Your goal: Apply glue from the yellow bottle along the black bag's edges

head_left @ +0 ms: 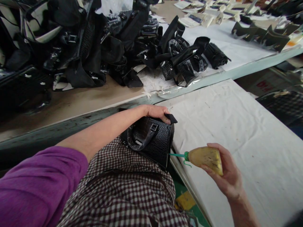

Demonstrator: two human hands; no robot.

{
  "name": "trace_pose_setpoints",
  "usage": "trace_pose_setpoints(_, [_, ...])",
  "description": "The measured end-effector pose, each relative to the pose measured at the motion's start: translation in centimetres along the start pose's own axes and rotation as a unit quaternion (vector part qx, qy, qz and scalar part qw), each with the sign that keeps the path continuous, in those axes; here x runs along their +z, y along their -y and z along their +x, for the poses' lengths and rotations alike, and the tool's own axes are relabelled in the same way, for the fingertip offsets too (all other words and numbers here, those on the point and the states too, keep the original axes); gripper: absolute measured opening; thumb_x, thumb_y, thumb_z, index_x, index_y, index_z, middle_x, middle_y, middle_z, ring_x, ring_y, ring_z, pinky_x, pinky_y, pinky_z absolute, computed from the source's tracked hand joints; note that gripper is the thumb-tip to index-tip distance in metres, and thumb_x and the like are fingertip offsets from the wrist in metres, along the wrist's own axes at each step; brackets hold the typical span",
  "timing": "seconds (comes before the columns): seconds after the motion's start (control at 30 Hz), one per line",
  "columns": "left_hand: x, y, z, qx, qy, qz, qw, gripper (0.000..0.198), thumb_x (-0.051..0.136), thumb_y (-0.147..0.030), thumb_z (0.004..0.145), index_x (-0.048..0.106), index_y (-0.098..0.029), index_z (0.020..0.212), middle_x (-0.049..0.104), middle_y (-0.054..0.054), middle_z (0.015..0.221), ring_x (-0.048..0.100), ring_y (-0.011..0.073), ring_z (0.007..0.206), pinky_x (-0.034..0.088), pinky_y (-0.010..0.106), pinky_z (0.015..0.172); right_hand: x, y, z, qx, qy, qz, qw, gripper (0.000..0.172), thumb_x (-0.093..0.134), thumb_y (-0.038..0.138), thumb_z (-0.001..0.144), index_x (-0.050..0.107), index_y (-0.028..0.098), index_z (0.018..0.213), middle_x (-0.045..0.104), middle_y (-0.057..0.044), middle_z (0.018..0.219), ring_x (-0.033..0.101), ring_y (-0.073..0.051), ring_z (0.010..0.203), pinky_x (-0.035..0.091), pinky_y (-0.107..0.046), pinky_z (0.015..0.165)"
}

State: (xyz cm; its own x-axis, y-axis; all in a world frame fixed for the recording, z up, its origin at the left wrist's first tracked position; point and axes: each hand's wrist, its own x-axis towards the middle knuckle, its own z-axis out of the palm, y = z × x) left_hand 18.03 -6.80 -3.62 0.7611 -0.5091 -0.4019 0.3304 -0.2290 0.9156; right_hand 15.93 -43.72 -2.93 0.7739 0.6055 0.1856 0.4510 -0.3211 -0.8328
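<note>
Black handbag: a glossy crocodile-textured handbag (151, 140) rests on the person's lap, against a checked garment (123, 192), just at the edge of the white-covered table (248, 142).
Left hand: the left hand (157, 113) curls over the bag's top edge, fingers closed around it beside a small black tab (170, 118), steadying the bag.
Right hand: the right hand (226, 171) is wrapped firmly around a soft yellowish squeeze bottle (207, 158), with the thumb on top.
Nozzle: the bottle's green nozzle (178, 155) points left, its tip touching or almost touching the bag's right side; which of the two cannot be told.
Key relation: the bag lies to the left of the bottle, and the bottle's long axis runs nearly level, straight toward the bag's side seam. The left hand is already on the bag; the right hand sits apart, joined to it only by the nozzle.
Sleeve: a purple sleeve (40, 183) covers the left upper arm.
Background: a pile of black bags and straps (99, 47) is heaped on the farther bench, with paper cards (203, 12) scattered beyond.
</note>
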Motion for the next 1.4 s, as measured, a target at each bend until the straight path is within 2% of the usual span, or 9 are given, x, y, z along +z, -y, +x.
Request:
trace_pose_setpoints(0.27, [0.3,-0.3,-0.2,0.001,-0.011,0.010,1.000,0.034,0.080,-0.036,0.066,0.077,-0.014,0.092,0.073,0.003,0.079,0.063,0.0169,0.071,0.049,0.030,0.073,-0.4,1.3,-0.4,-0.040,0.077,-0.023,0.996,0.053,0.075,0.039,0.081,0.055,0.027,0.128,0.067,-0.006,0.109,0.069,-0.017,0.085,0.059,-0.021,0.069])
trace_pose_setpoints(0.53, [0.3,-0.3,-0.2,0.002,-0.012,0.005,1.000,0.030,0.079,-0.033,0.067,0.077,-0.014,0.090,0.073,0.003,0.080,0.061,0.0159,0.070,0.048,0.030,0.072,0.1,-0.7,-0.6,-0.011,-0.020,0.022,1.000,0.061,0.081,0.036,0.074,0.056,0.026,0.129,0.062,-0.009,0.114,0.064,-0.023,0.098,0.058,-0.032,0.079])
trace_pose_setpoints(0.7, [0.2,-0.1,-0.2,-0.011,-0.025,-0.001,1.000,0.029,0.081,-0.033,0.065,0.077,-0.016,0.088,0.073,0.001,0.076,0.061,0.0147,0.066,0.047,0.027,0.068,0.9,0.2,0.3,-0.015,-0.056,0.110,0.992,0.063,0.084,0.026,0.070,0.056,0.025,0.126,0.066,-0.010,0.114,0.066,-0.025,0.097,0.060,-0.034,0.076])
trace_pose_setpoints(0.8, [0.3,-0.1,-0.2,-0.008,-0.020,-0.009,1.000,0.029,0.080,-0.033,0.066,0.077,-0.015,0.089,0.074,0.002,0.077,0.061,0.0143,0.067,0.047,0.027,0.069,0.9,0.5,0.3,-0.019,-0.042,0.135,0.990,0.062,0.083,0.022,0.071,0.055,0.026,0.126,0.067,-0.010,0.117,0.067,-0.026,0.101,0.060,-0.036,0.079])
trace_pose_setpoints(0.97, [0.6,0.3,-0.1,-0.012,-0.020,-0.012,1.000,0.031,0.081,-0.034,0.065,0.077,-0.015,0.089,0.074,0.003,0.078,0.061,0.0147,0.066,0.049,0.028,0.070,0.1,-0.2,-0.7,-0.030,0.004,0.093,0.995,0.064,0.080,0.024,0.075,0.051,0.028,0.132,0.063,-0.011,0.121,0.065,-0.026,0.104,0.058,-0.037,0.083])
trace_pose_setpoints(1.17, [0.2,-0.7,-0.4,-0.025,-0.014,0.004,1.000,0.034,0.082,-0.036,0.063,0.077,-0.016,0.088,0.074,0.003,0.080,0.063,0.0169,0.072,0.049,0.027,0.074,-0.4,0.3,-0.6,0.001,0.065,0.075,0.995,0.058,0.081,0.030,0.073,0.058,0.027,0.127,0.067,-0.007,0.109,0.066,-0.023,0.089,0.057,-0.030,0.073])
trace_pose_setpoints(1.3, [0.5,-1.9,-1.8,-0.003,0.001,0.084,0.996,0.025,0.074,-0.037,0.073,0.077,-0.020,0.093,0.077,-0.001,0.091,0.064,0.0178,0.085,0.048,0.023,0.081,0.5,1.3,-0.9,0.112,0.096,0.195,0.970,0.062,0.081,0.038,0.074,0.054,0.027,0.129,0.067,-0.003,0.102,0.063,-0.021,0.089,0.053,-0.030,0.077])
trace_pose_setpoints(1.37, [0.1,-1.6,-1.5,0.025,0.024,0.101,0.994,0.018,0.065,-0.037,0.081,0.075,-0.030,0.095,0.075,-0.012,0.090,0.064,0.0148,0.086,0.047,0.021,0.081,1.6,0.7,-1.0,0.155,0.040,0.313,0.936,0.066,0.084,0.043,0.069,0.054,0.025,0.125,0.065,-0.001,0.097,0.060,-0.018,0.086,0.049,-0.027,0.071])
trace_pose_setpoints(1.4, [-0.2,-1.5,-0.9,0.079,0.031,0.127,0.988,0.017,0.061,-0.038,0.084,0.074,-0.035,0.095,0.074,-0.016,0.090,0.064,0.0122,0.084,0.047,0.018,0.079,2.3,0.2,-1.1,0.168,-0.007,0.379,0.910,0.067,0.085,0.047,0.067,0.055,0.023,0.121,0.064,0.000,0.090,0.059,-0.015,0.075,0.045,-0.023,0.058])
